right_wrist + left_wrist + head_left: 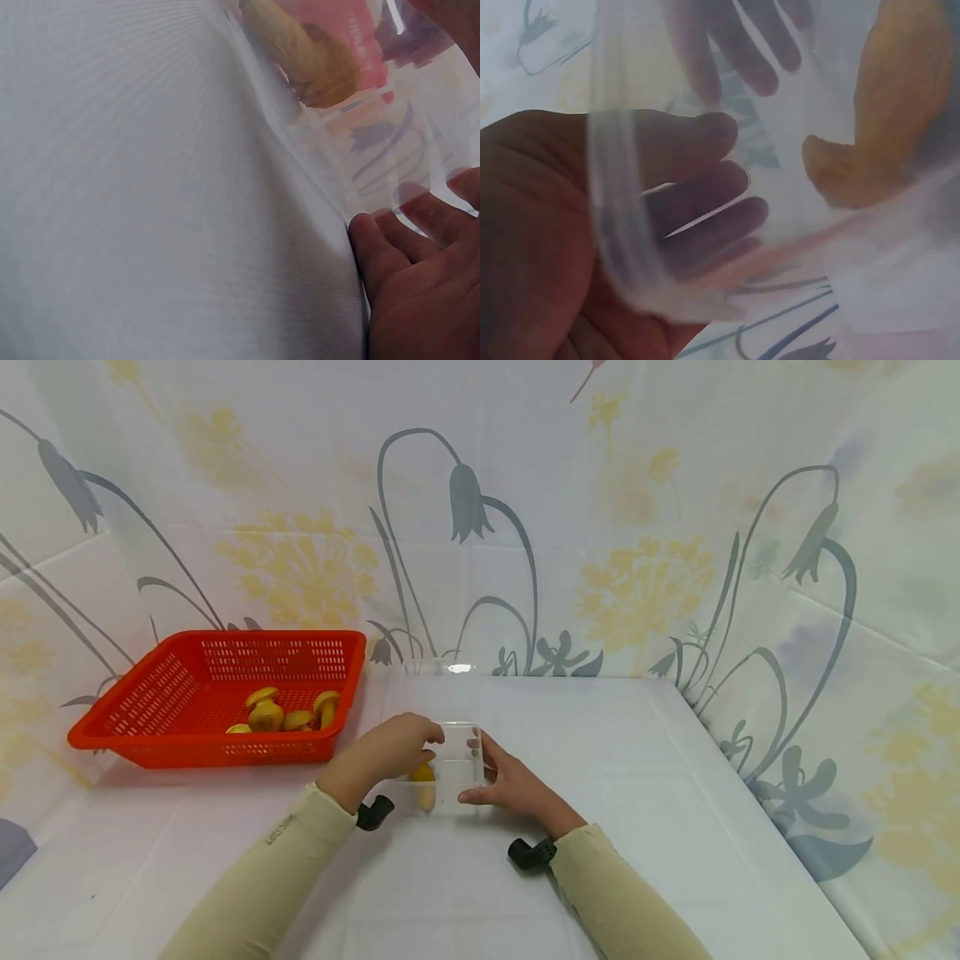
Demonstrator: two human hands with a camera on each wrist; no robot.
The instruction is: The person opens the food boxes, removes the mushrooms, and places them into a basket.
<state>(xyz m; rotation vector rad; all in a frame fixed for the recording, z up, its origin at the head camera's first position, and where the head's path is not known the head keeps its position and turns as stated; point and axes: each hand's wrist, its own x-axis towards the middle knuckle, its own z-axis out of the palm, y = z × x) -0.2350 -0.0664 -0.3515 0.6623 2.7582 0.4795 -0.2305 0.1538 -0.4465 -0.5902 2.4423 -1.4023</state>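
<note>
A clear plastic box [459, 777] sits on the white-covered table in the head view. One mushroom [904, 90] with a yellow-brown cap lies inside, at the box's left side; its pale stem shows through the front wall. My left hand [393, 747] reaches over the box's left rim, its fingers loosely bent. In the left wrist view those fingers show through the plastic, apart from the mushroom, with nothing between them. My right hand [510, 781] holds the box's right side, thumb at the front corner and fingers along the wall; its fingertips touch the plastic in the right wrist view.
A red perforated basket [206, 752] with several mushrooms [266, 717] stands to the left. Behind the box, something clear and glossy [459, 667] lies near the table's back edge. A floral cloth [525, 485] hangs at the back and right. A grey shape [13, 852] shows at far left.
</note>
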